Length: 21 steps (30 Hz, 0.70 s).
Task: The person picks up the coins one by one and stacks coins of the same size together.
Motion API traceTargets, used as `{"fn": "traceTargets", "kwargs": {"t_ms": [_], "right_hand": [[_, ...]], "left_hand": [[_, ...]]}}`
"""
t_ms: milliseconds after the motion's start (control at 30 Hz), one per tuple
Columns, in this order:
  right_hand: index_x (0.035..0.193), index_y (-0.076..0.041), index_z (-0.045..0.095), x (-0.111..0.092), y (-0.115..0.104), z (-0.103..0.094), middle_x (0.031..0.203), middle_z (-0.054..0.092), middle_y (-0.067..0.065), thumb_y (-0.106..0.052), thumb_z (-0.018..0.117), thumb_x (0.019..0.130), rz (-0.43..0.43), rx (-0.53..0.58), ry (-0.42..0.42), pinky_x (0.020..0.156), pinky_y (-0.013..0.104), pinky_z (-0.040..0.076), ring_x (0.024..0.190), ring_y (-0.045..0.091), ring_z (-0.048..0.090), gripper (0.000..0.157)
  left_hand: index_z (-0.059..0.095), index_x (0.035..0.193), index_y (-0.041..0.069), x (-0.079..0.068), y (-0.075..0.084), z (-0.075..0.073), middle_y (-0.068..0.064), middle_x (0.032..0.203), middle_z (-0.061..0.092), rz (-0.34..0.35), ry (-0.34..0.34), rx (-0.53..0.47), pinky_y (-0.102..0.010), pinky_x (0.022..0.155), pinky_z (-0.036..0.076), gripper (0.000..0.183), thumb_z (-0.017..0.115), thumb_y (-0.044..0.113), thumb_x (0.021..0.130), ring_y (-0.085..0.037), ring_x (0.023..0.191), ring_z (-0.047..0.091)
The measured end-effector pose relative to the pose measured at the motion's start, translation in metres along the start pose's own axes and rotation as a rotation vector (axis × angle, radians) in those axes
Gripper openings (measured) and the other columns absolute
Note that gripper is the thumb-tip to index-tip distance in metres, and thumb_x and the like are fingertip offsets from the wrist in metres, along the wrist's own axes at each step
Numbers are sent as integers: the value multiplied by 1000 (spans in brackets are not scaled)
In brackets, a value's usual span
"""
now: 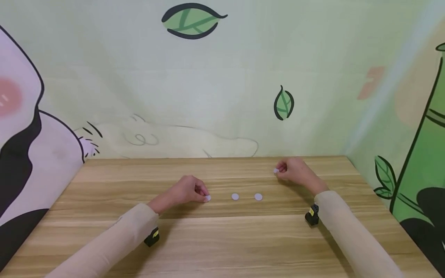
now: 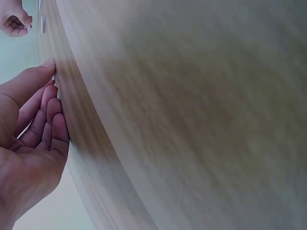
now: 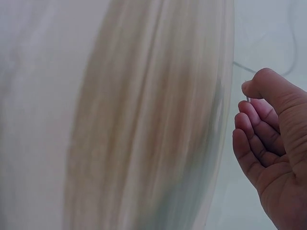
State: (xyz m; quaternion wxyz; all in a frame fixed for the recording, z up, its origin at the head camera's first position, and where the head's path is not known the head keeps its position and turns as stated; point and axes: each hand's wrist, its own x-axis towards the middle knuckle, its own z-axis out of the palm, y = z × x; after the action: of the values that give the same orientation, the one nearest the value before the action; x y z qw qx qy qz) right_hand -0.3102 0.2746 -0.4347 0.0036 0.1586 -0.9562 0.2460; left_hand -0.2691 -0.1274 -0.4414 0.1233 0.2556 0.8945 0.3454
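Note:
Low at the tabletop, my left hand (image 1: 189,190) pinches a small white disc (image 1: 208,198) between thumb and fingertips. In the left wrist view the fingertips (image 2: 53,79) are right at the wood, with only the thin edge of the disc showing. My right hand (image 1: 295,170), farther back and to the right, pinches another white disc (image 1: 276,170). The right wrist view shows that disc edge-on as a thin sliver (image 3: 248,99) under the thumb. Between the hands, two white discs, one (image 1: 235,196) left and one (image 1: 258,197) right, lie flat in a row with the left hand's disc.
The wood-grain table (image 1: 222,247) ends at its back edge against a pale green wall cloth (image 1: 222,96) printed with leaves and a cartoon figure. A small black device with a yellow mark hangs under each sleeve, left (image 1: 152,237) and right (image 1: 312,215).

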Motion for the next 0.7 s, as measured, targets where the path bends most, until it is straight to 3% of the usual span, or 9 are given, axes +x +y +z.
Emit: {"fn": "traceTargets", "kwargs": {"t_ms": [333, 700], "right_hand": [[97, -1, 70, 1, -4, 0, 88, 69, 7, -12, 77, 89, -10, 5, -6, 75, 35, 55, 81, 19, 62, 15], [96, -1, 70, 0, -19, -1, 87, 69, 7, -11, 77, 89, -36, -1, -11, 76, 36, 55, 81, 19, 63, 14]], "left_hand": [[78, 85, 11, 2, 4, 1, 5, 76, 69, -64, 2, 8, -24, 66, 49, 9, 85, 16, 84, -9, 73, 57], [78, 84, 9, 4, 4, 1, 5, 74, 67, -65, 6, 4, -23, 65, 48, 10, 86, 14, 83, -8, 71, 56]]}}
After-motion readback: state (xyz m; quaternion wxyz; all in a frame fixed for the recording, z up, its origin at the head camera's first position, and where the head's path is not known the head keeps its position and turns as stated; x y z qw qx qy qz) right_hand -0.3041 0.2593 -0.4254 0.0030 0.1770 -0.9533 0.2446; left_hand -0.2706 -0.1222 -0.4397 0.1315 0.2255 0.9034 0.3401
